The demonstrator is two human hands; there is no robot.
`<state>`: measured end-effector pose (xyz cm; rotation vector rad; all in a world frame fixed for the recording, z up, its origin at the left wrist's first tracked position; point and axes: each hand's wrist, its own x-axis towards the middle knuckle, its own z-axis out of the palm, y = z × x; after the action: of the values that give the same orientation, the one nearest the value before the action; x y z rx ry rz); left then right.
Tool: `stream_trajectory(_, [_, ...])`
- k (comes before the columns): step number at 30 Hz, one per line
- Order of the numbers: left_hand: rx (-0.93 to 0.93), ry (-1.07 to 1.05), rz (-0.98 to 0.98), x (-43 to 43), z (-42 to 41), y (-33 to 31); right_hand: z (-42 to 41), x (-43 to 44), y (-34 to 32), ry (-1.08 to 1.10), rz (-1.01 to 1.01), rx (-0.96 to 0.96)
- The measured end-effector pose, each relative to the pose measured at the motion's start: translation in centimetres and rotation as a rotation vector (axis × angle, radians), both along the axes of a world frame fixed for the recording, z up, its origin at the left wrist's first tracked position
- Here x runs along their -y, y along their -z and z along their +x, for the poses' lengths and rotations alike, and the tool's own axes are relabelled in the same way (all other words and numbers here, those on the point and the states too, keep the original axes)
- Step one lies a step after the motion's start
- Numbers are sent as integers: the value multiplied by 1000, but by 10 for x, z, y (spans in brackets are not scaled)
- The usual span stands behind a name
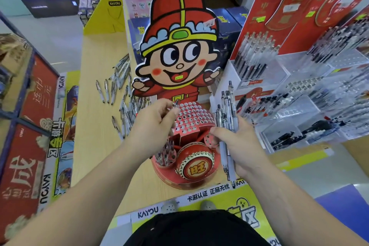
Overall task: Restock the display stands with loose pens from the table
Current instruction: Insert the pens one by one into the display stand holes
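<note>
Several pens (225, 115) in right hand (238, 146) (single pen (176, 104) in left hand (153, 124))

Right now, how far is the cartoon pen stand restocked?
Done: small front holder holds pens. In hand: left hand pinches one pen at the perforated panel; right hand grips a pen bundle. Left: the panel's holes look empty; loose pens lie on the table.

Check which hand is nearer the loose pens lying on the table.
Left. The left hand pinches a pen just beside the loose pens; the right hand grips a bundle of pens across the stand from them.
</note>
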<state>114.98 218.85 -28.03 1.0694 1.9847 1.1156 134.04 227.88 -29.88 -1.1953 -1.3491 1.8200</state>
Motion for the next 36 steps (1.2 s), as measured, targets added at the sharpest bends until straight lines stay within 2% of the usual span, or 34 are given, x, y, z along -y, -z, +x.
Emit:
stream_trajectory(6, [50,-159,49,-2,17,8,11,-14,18,-84,-79,42])
stream_trajectory(11, [-56,-274,51,11,25,18,18,-24,29,-157,-116,44])
stream_trajectory(15, [-89,-316,-24,22,27,29,18,-29,33,-180,-137,63])
stream_trajectory(24, [-462,-155,-108,36,24,38,12,-29,31,-226,-110,98])
stream_trajectory(30, [-444,-104,-154,34,22,47,15,-30,33,-208,-124,108])
stream_trajectory(36, [-449,-160,-126,32,27,47,20,-30,30,-168,-141,88])
